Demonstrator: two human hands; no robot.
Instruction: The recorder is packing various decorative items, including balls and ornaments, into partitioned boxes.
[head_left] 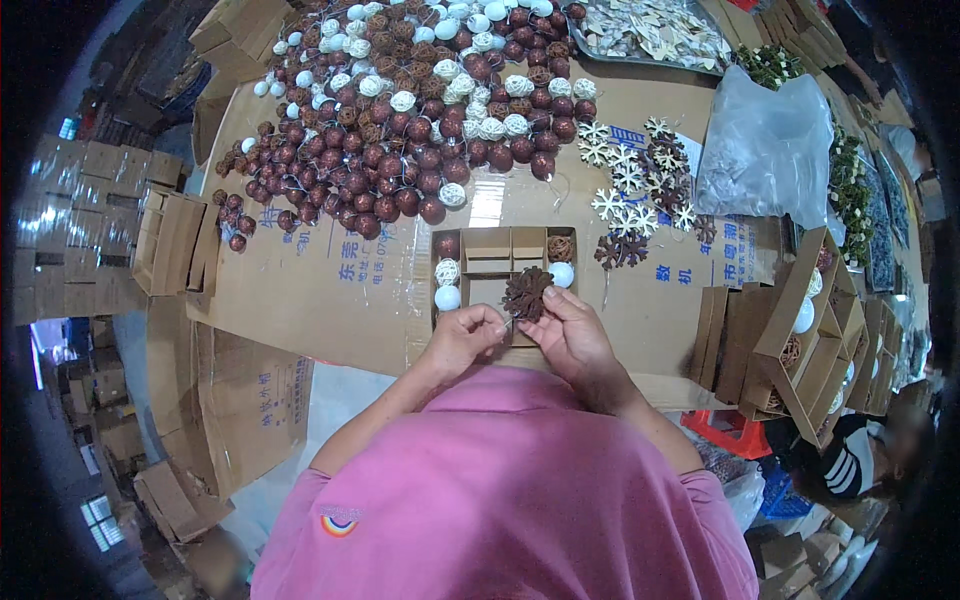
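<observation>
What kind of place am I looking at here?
Probably a small packing workshop for holiday ornaments: a heap of ornament balls on flattened cardboard, a divided box half filled, and stacked boxes waiting alongside.

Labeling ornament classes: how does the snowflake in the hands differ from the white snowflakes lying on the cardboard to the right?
The held snowflake is dark brown; the white snowflakes are pale. The held one is pinched between the left hand and right hand over the divided box; the white ones lie loose on the cardboard. The held one looks larger. Both are flat, star-shaped cutouts.
</observation>
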